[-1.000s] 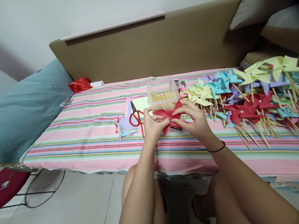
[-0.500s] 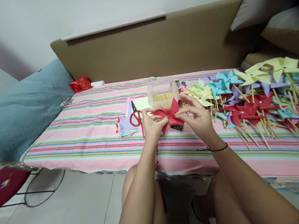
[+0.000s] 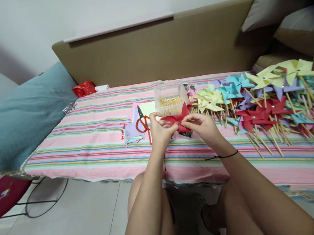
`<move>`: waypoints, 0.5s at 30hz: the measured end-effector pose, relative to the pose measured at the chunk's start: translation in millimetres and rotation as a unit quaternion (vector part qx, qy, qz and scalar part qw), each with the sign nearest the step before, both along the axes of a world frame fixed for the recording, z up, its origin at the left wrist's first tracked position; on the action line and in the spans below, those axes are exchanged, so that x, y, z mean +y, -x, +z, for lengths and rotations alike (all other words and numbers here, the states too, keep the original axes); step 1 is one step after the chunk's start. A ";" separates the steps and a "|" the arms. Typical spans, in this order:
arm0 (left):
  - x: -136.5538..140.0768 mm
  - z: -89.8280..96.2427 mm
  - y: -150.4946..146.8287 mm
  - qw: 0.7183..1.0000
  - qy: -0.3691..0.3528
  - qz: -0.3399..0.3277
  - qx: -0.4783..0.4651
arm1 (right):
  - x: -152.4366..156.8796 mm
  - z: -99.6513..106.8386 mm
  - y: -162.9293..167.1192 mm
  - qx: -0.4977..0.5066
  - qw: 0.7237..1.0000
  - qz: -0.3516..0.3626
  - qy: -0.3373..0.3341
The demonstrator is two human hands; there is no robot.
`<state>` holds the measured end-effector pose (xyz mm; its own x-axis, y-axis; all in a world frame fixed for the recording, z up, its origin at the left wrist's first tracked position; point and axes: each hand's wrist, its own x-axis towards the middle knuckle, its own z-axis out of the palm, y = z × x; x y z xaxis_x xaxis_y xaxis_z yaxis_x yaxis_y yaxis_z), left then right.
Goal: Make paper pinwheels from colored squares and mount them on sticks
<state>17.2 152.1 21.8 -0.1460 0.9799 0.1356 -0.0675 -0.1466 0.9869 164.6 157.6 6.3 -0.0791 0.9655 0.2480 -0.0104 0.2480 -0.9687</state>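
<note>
Head view: A person's left hand (image 3: 160, 130) and right hand (image 3: 201, 127) pinch a red paper pinwheel (image 3: 177, 120) between thumbs and fingers above a striped cloth (image 3: 80, 132), near a clear box (image 3: 157, 96). The step appears to be gathering folded blades at the centre; the next move likely calls for keeping them pressed there. No brand, label or writing is legible.

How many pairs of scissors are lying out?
1: the red-handled scissors, over coloured paper, left of the left hand. Others could be hidden under the pinwheel pile.
</note>
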 end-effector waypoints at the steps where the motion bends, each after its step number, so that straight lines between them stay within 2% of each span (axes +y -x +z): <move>1: -0.6 0.5 -0.1 1.000 0.000 -0.004 0.000 | 0.1 -0.1 -0.2 -0.001 1.000 -0.002 -0.001; 9: -1.2 2.2 -1.2 0.999 -0.006 -0.028 -0.021 | -1.1 -0.4 0.4 -0.016 1.000 -0.019 -0.009; 15: -0.1 1.2 -1.3 0.999 0.002 -0.028 -0.018 | -2.6 -1.1 3.8 0.013 0.999 -0.034 -0.030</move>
<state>18.5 152.0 23.0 -0.0964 0.9872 0.1267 -0.1110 -0.1371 0.9843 160.8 154.9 5.2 -0.0066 0.9520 0.3060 -0.0174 0.3058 -0.9519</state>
